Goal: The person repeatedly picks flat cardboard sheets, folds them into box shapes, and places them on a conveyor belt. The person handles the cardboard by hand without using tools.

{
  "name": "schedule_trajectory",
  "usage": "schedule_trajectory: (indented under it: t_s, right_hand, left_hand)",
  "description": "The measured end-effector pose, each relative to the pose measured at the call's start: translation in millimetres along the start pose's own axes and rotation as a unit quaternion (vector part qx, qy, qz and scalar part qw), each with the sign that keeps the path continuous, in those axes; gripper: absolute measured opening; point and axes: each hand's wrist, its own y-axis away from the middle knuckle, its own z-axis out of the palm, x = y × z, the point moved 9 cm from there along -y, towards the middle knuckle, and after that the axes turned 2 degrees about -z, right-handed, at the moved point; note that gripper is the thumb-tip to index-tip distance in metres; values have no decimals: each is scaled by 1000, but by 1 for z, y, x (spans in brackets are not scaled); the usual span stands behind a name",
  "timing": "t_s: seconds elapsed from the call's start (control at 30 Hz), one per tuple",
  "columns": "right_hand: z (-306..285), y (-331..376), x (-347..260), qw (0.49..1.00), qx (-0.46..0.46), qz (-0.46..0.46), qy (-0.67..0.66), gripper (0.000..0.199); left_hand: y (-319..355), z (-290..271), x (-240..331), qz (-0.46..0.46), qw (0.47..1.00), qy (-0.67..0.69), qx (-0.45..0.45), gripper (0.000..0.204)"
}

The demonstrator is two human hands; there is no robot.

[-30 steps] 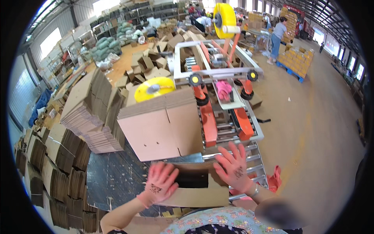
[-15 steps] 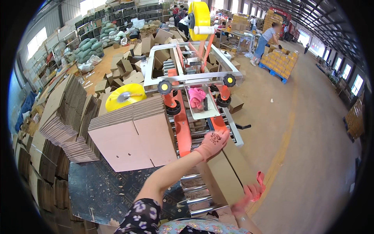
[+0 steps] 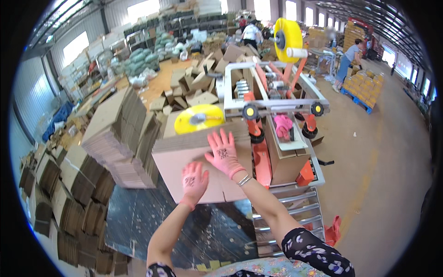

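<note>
Both my hands wear pink work gloves. My left hand (image 3: 194, 183) is in front of the pale face of a stack of flat folded cartons (image 3: 173, 168), fingers apart and empty. My right hand (image 3: 224, 156) is spread open at the stack's upper edge, seemingly touching it; nothing is in its grip. To the right, an upright brown carton (image 3: 288, 165) sits in the carton taping machine (image 3: 282, 107), between its orange side rails and under a white tray (image 3: 290, 141). A pink cloth (image 3: 283, 125) lies in that tray.
A yellow tape roll (image 3: 199, 118) lies behind the stack; another roll (image 3: 287, 40) is mounted on the machine. More flat cartons (image 3: 115, 131) stand at left. The dark board (image 3: 180, 235) and metal rollers (image 3: 288, 214) are nearest me. A person (image 3: 348, 64) stands by a loaded pallet.
My hands have left the carton on the rollers and moved left to the stack of flat cartons. That carton now sits farther inside the machine. The view has turned left.
</note>
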Motion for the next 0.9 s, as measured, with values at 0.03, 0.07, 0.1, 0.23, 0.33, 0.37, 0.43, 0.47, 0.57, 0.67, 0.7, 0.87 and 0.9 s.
schedule_trajectory:
  t_s: [0.03,0.07,0.1,0.23,0.33,0.37,0.43,0.47,0.57,0.67,0.7,0.87,0.9]
  right_hand:
    - [12,0,-10,999,-28,-33,18,59]
    - [14,8,-14,997,-41,-61,-4,58]
    - [16,14,-23,994,-53,-91,-31,57]
    - [-52,47,-75,973,36,-117,-198,23]
    - [-90,87,-92,936,-41,-135,-321,16]
    - [-111,99,-92,918,-68,-152,-359,14]
    - [-169,134,-84,851,-135,-201,-466,12]
    - [-192,148,-79,803,-171,-227,-523,12]
    - [-214,176,-91,619,-307,-257,-676,15]
    - [-133,216,-130,561,-527,-52,-636,26]
    - [-99,232,-130,598,-564,-16,-569,29]
    - [-144,215,-143,872,-241,-182,-386,41]
    - [-169,202,-140,898,-148,-225,-350,44]
  left_hand:
    - [1,-31,-5,82,980,-130,123,44]
    - [-5,-48,-10,102,977,-150,109,49]
    - [-5,-67,-14,111,974,-170,95,53]
    - [5,-58,-50,86,988,-66,-109,55]
    - [-19,-66,-64,10,981,-118,-154,60]
    - [-23,-80,-74,-11,970,-196,-144,66]
    - [-6,-104,-84,-44,972,-201,-116,58]
    - [23,-106,-76,-39,969,-208,-129,51]
    - [121,-102,49,204,965,-90,-139,37]
    - [170,-44,89,281,940,-56,-185,34]
    - [166,-46,98,298,928,-88,-204,34]
    - [201,-121,75,288,856,135,-408,46]
    - [228,-122,80,409,845,24,-344,53]
